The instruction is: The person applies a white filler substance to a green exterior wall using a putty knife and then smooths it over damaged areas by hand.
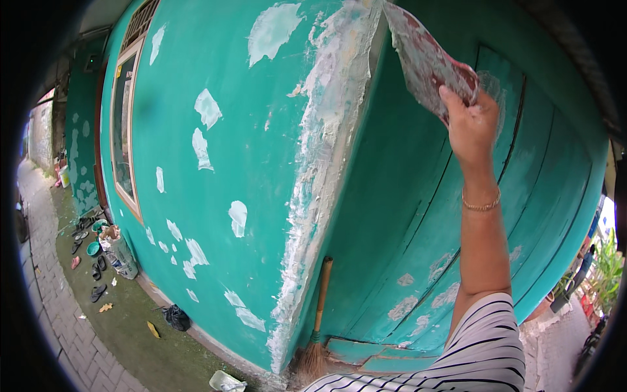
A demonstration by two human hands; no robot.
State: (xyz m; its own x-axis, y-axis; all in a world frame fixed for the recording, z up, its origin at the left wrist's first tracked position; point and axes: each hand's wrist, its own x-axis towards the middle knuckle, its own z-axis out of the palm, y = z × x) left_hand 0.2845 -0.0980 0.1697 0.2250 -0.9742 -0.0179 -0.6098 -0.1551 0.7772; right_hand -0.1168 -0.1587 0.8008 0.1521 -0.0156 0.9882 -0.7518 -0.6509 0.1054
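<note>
My right hand point(471, 124) is raised at the upper right, closed around a flat reddish putty spreader point(431, 62) smeared with whitish putty. The thumb presses on the near face, and the far tip of the blade reaches the upper part of the wall corner point(336, 117). I cannot tell whether it touches there. Thick, rough white putty runs down this corner to the ground. Left of it, the green wall point(261, 130) carries several pale putty patches point(208, 108). My left hand is out of view.
A broom point(320, 307) leans in the recess beside the corner. Below are a white container point(227, 381), a black plastic bag point(176, 317), an open sack point(117, 251) and several sandals point(98, 292). A framed window point(124, 124) is at left; green panels point(522, 196) stand behind my arm.
</note>
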